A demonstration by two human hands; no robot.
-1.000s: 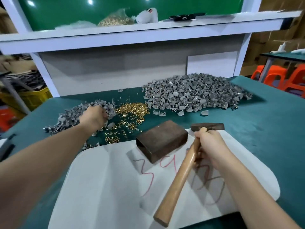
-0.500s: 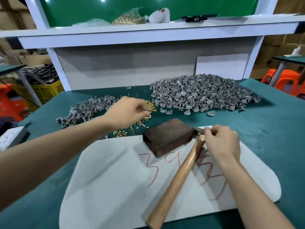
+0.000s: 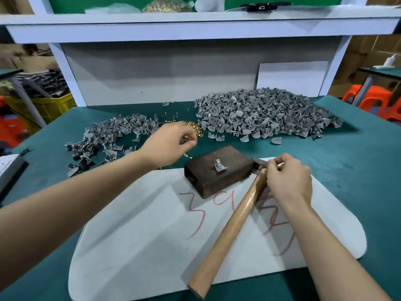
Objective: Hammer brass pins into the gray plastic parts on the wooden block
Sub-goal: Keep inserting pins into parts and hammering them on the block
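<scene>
1. Green-covered bench (image 3: 347, 161) beneath a white shelf (image 3: 195, 29) in a workshop: a person works over a white sheet (image 3: 141, 246) scrawled in red, with a wooden block (image 3: 208, 179) at the sheet's far edge.
2. One gray part (image 3: 220, 166) sits on top of the block, near its middle, with a small tab standing up. No pin can be made out in it.
3. The left hand (image 3: 169, 142) reaches past the block to the brass pins (image 3: 196, 127), which lie between a large heap of parts (image 3: 267, 114) and a smaller heap (image 3: 108, 135). Its fingers are bunched narrow over the pins. Whether one is caught between them cannot be told.
4. The right hand (image 3: 286, 177) grips the hammer (image 3: 234, 222) just below the head, fingers curled round the top of the handle. The head lies just beside the block's right end, and the handle rests on the sheet, pointing back toward the person.
5. The pins look tiny, light, hard and smooth, so they probably slip or roll easily. A pin is best pinched by its shank between thumb and fingertip.
6. The part looks light and stiff and may skate on the block or crack under a heavy blow. Steadying it by its flat base seems wise.
</scene>
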